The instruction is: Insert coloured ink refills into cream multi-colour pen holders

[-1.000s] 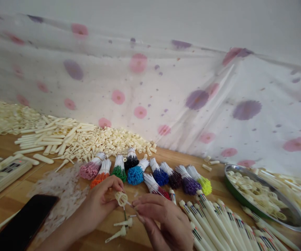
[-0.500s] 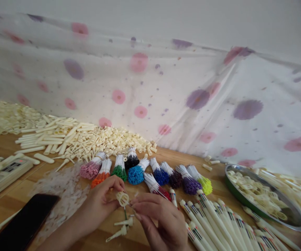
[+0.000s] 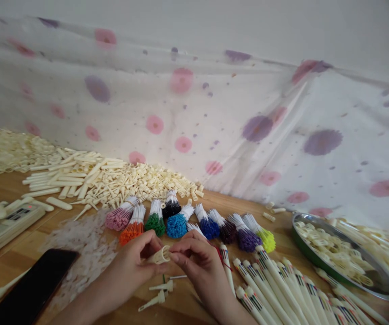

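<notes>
My left hand [image 3: 131, 266] pinches a small cream plastic barrel piece [image 3: 159, 256] low in the middle of the view. My right hand [image 3: 199, 262] is closed on the same piece from the right, thumb and forefinger at its end. A thin green refill pokes down beneath the piece. Just beyond my hands lie bundles of coloured refills [image 3: 177, 223]: pink, orange, green, black, blue, purple, yellow-green. Two cream tip parts [image 3: 154, 298] lie on the wooden table [image 3: 18, 257] under my hands.
A row of assembled white pens [image 3: 282, 289] lies at the right. A green-rimmed metal dish [image 3: 377, 289] holds cream parts. Heaps of cream parts [image 3: 113, 178] line the flowered cloth [image 3: 215, 117] behind. A black phone [image 3: 34, 289] and a power strip [image 3: 1, 225] sit at the left.
My right hand has moved up and left onto the cream piece, closing its fingers on the end. The piece has turned from end-on to sideways in my left hand.
</notes>
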### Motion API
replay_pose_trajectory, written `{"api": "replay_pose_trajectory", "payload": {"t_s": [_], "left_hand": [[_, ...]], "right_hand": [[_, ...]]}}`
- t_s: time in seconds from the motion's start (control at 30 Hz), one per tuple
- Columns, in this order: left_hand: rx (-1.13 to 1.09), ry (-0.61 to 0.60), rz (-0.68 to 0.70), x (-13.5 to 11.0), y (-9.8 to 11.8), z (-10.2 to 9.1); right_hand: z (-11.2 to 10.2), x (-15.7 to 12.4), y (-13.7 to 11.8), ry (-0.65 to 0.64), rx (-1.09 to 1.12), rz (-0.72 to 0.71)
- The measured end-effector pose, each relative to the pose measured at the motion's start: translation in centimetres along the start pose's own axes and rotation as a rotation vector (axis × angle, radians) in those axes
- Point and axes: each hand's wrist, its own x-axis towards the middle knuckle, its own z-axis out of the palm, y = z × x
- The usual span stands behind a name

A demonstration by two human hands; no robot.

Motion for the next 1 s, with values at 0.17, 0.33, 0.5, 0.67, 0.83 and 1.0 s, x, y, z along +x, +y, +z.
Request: {"api": "replay_pose_trajectory", "payload": {"t_s": [0.17,0.33,0.5,0.67,0.83,1.0], "left_hand": [[-0.023,-0.057,-0.074,0.0,-0.2,-0.2],[-0.03,-0.107,-0.112,-0.1,0.0,-0.3],[-0.062,-0.151,-0.144,-0.3,0.1,-0.4],[-0.144,-0.245,-0.153,-0.3,-0.6,-0.4],[-0.158,-0.274,-0.179,-0.4,-0.4,-0.6],[-0.027,-0.238,-0.142,-0.2,0.5,-1.4]], "right_hand": [[-0.6,0.2,0.0,-0.091,0.062,0.097],[-1.0,0.4,-0.4,-0.141,0.067,0.146],[-1.4,0.4,-0.7,-0.208,0.017,0.126],[-1.8,0.5,-1.0,-0.278,-0.04,0.108],[-2.2,0.9,-1.3,-0.254,-0.088,0.099],[-4.0,0.3,-1.2,-0.229,-0.389,0.135]]}}
